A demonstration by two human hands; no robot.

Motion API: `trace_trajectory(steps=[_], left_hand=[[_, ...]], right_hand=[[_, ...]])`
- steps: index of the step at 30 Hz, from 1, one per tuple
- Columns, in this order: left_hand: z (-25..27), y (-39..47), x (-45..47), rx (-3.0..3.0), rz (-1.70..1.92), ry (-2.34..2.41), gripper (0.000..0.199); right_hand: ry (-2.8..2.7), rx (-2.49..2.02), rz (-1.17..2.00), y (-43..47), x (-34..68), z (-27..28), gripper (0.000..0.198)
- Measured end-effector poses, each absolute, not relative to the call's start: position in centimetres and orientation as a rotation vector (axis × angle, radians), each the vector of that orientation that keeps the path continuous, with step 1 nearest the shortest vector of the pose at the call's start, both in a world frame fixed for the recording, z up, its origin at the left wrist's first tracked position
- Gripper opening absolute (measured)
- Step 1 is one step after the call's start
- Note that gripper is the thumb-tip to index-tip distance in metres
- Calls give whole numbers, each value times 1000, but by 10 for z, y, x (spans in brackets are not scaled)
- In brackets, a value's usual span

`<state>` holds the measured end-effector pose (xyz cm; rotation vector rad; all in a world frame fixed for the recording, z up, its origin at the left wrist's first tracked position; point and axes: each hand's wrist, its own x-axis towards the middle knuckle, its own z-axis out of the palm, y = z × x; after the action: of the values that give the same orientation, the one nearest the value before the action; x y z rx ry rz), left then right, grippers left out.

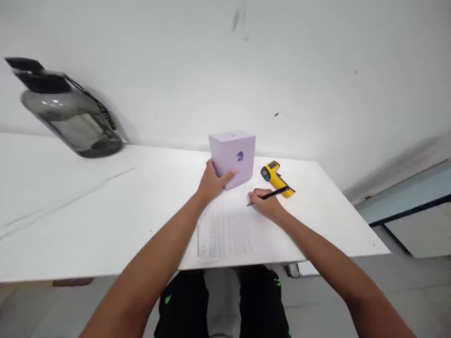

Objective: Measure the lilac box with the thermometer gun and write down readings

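A lilac box (230, 157) with a dark purple emblem stands upright on the white table against the wall. My left hand (213, 180) grips its lower left corner, thumb across the front face and fingers behind the side. In my right hand (266, 203) is a black pen (276, 192), its tip slanting down to the left over a sheet of paper (225, 230). Rows of faint writing cover the sheet, too blurred to read. Just beyond my right hand lies a yellow and black infrared thermometer (276, 178), partly behind the pen's end.
A large grey see-through bottle (75, 117) with a black lid and strap stands at the back left by the wall (176, 70). The white table (88, 216) ends at an edge on the right and along the front, above my legs.
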<state>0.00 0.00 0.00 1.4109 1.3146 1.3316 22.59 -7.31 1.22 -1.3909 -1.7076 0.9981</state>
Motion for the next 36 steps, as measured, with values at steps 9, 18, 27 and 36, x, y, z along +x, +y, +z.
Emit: trace_trajectory(steps=[9,18,27,36], left_hand=[[-1,-1,-2,1401,1347,1283,88],[5,-3,0,1406,1280,1308,90],[3,-2,-1,1399,1290,1299,90],[1,0,-1,1393,1311,1294,88]], right_hand=[[-1656,-1308,887,-71,234,6,55],[-2176,-1157,297,-63,259,-2,42],[-2508,-1266,-33,-59,263,-8,43],[-2527,-1651,-39,-66,247,8,54]])
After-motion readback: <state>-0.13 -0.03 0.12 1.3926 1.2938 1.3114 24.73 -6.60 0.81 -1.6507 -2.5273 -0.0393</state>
